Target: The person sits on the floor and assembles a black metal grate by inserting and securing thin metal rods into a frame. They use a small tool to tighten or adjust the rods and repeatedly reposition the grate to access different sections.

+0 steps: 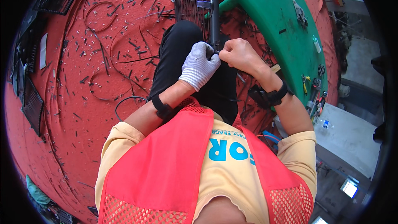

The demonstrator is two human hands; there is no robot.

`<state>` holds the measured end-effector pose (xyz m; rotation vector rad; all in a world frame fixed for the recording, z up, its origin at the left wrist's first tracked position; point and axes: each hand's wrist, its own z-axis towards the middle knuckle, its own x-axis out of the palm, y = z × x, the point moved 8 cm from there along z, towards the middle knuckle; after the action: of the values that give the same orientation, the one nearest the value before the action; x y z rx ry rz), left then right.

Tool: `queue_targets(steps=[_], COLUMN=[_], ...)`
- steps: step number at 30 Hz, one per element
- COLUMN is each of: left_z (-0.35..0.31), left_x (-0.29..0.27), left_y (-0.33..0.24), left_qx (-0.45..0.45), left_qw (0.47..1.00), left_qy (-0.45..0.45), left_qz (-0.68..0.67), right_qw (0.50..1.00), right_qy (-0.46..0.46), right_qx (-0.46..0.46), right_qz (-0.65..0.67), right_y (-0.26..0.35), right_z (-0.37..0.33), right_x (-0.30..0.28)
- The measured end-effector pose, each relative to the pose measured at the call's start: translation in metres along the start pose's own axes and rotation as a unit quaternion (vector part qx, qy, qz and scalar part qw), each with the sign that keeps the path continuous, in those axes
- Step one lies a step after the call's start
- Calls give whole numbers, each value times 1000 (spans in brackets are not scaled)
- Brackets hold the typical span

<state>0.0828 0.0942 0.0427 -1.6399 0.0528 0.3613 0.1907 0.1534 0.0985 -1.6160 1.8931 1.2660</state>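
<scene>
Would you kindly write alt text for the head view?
A gloved left hand and bare right hand are close together by a dark bar, next to a green surface; the red floor is strewn with dark scraps.

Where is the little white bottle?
The white bottle is on the right of the head view, on the green table, pictured above the yellow tool.

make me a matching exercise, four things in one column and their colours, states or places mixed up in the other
1. left hand
2. right hand
3. long tube
4. tool-strewn work surface

A. green
B. bare
C. runs from the hands toward the picture's top edge
D. gloved

Pairs: 1-D, 2-B, 3-C, 4-A
</scene>
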Motion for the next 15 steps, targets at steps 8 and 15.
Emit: queue_targets(steps=[8, 15], left_z=[0, -4], left_x=[-2, -2], left_y=[-1, -4], left_qx=[-12, -21], left_qw=[1000, 997], left_qy=[2, 55], left_qz=[14, 49], right_qw=[993, 983], right_qy=[-39, -63], right_qx=[-24, -65], right_qz=[112, 163], right_y=[-14, -14], right_z=[-10, -13], right_x=[-6, -6])
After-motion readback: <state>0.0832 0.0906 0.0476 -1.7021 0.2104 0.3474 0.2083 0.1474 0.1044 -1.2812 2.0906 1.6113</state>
